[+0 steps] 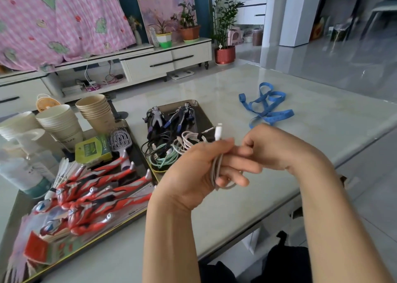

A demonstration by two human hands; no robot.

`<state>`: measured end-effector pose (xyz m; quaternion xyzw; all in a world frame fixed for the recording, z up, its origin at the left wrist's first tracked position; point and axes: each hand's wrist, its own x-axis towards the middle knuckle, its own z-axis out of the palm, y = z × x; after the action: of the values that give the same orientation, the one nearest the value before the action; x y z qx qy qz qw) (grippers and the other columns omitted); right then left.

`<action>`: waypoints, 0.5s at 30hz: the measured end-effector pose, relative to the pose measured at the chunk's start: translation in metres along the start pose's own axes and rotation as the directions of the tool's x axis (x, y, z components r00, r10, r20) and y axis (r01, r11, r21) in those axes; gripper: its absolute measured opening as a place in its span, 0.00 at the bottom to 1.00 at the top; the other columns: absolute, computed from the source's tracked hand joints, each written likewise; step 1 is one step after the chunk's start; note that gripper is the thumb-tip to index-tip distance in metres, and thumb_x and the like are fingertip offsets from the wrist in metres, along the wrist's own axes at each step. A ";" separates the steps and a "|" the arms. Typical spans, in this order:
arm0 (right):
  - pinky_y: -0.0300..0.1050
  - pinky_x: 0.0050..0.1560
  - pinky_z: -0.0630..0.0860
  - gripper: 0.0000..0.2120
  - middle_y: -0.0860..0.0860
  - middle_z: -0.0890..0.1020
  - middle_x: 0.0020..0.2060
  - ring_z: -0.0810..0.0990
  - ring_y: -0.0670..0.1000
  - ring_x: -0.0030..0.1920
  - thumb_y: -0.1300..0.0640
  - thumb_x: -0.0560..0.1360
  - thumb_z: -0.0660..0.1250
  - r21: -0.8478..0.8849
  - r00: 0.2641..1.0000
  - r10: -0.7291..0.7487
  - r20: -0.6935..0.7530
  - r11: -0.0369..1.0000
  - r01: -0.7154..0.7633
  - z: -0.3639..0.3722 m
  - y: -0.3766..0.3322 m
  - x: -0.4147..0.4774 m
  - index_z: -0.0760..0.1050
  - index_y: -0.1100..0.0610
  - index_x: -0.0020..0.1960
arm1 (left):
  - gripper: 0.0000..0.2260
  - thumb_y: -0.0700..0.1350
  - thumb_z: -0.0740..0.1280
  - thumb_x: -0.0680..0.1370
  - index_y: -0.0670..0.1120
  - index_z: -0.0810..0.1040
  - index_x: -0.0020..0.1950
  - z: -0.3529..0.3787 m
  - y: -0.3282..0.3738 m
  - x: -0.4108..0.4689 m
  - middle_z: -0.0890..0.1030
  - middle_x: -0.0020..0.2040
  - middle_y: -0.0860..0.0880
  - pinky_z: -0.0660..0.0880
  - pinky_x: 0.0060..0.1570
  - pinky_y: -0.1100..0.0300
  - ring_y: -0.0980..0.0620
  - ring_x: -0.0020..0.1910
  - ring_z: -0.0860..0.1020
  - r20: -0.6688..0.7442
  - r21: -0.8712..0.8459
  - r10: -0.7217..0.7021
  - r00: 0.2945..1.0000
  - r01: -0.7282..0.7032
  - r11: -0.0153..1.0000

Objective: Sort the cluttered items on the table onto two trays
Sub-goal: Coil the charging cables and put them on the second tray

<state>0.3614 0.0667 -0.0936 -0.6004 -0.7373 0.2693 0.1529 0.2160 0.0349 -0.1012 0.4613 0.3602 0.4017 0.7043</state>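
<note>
My left hand grips a coiled white charging cable above the table's front, its plug sticking up. My right hand is curled against the left fingers and pinches the same cable. Just behind the hands lies the small tray, holding two dark purple figures and several coiled cables. The large tray at the left carries red figures, a hairbrush, a green box and stacked paper cups.
A blue measuring tape lies loose on the marble table at the back right. A white bottle and shuttlecocks sit at the far left. The table's right edge drops to the floor.
</note>
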 end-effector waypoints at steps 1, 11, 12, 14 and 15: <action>0.38 0.32 0.68 0.14 0.49 0.75 0.27 0.72 0.47 0.31 0.62 0.70 0.67 -0.021 0.999 0.018 -0.027 1.000 -0.019 0.001 0.000 0.000 0.73 0.53 0.26 | 0.16 0.44 0.54 0.81 0.39 0.76 0.40 0.001 -0.002 0.002 0.82 0.30 0.45 0.61 0.17 0.70 0.55 0.21 0.77 -0.004 0.087 -0.053 0.999 0.053 0.995; 0.39 0.28 0.66 0.18 0.52 0.77 0.30 0.75 0.51 0.31 0.61 0.76 0.61 0.113 0.980 -0.056 -0.190 0.990 0.079 0.011 -0.018 0.005 0.73 0.52 0.28 | 0.18 0.50 0.53 0.82 0.39 0.76 0.47 0.006 -0.018 0.027 0.81 0.35 0.45 0.79 0.35 0.62 0.51 0.32 0.81 -0.442 0.155 -0.017 0.897 0.095 0.983; 0.39 0.29 0.67 0.16 0.52 0.78 0.30 0.76 0.51 0.32 0.61 0.76 0.61 0.153 0.978 -0.078 -0.192 0.982 0.108 0.013 -0.022 0.005 0.74 0.52 0.30 | 0.21 0.53 0.52 0.82 0.40 0.77 0.45 0.005 -0.018 0.030 0.82 0.37 0.43 0.80 0.42 0.57 0.48 0.37 0.81 -0.506 0.173 0.054 0.861 0.040 0.984; 0.39 0.30 0.70 0.11 0.53 0.81 0.32 0.77 0.49 0.29 0.59 0.76 0.61 0.290 0.978 -0.121 -0.172 0.942 0.168 0.017 -0.031 0.005 0.79 0.55 0.38 | 0.25 0.57 0.50 0.81 0.41 0.76 0.41 0.002 -0.015 0.029 0.80 0.37 0.41 0.76 0.50 0.50 0.42 0.40 0.79 -0.580 0.156 0.154 0.800 -0.077 0.985; 0.39 0.28 0.70 0.11 0.53 0.81 0.32 0.77 0.48 0.27 0.58 0.77 0.61 0.359 0.979 -0.137 -0.154 0.915 0.184 0.018 -0.032 0.004 0.80 0.58 0.41 | 0.24 0.58 0.50 0.81 0.42 0.76 0.43 0.002 -0.014 0.029 0.79 0.37 0.42 0.74 0.49 0.50 0.43 0.40 0.78 -0.602 0.093 0.160 0.782 -0.131 0.987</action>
<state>0.3245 0.0626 -0.0896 -0.5137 -0.7089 0.3520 0.3311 0.2332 0.0568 -0.1174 0.3504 0.5393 0.5732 0.5077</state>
